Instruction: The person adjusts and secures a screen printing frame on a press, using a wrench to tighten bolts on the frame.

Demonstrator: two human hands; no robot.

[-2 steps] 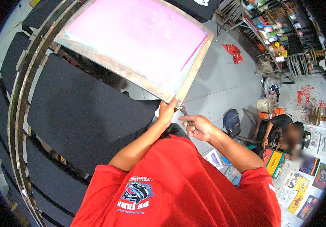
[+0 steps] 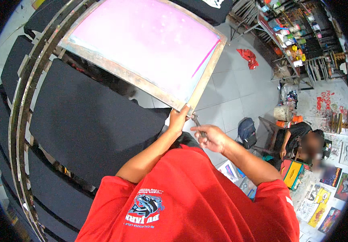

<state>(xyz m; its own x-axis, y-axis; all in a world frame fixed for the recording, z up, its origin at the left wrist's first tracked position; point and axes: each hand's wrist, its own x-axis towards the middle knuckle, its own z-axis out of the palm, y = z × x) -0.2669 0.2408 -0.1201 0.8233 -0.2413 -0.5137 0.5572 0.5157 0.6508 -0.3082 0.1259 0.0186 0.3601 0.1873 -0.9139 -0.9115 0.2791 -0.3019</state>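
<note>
A screen-printing frame with a pale pink mesh and a stained, worn border fills the upper middle. It hangs above the dark boards. At its nearest corner, my left hand is closed round the border, thumb on top. Just right of that corner, my right hand grips a metal wrench. The wrench's upper end meets a small bolt-like part beside the frame's corner. My right index finger is stretched out along the handle.
Black cloth-covered boards line the left, beside a curved metal rail. On the tiled floor lie a red cloth and a dark backpack. A co-worker sits at right. Shelves of paint containers stand at the far right.
My right hand has shifted very slightly with the wrench. My left hand keeps its grip on the frame's corner.
</note>
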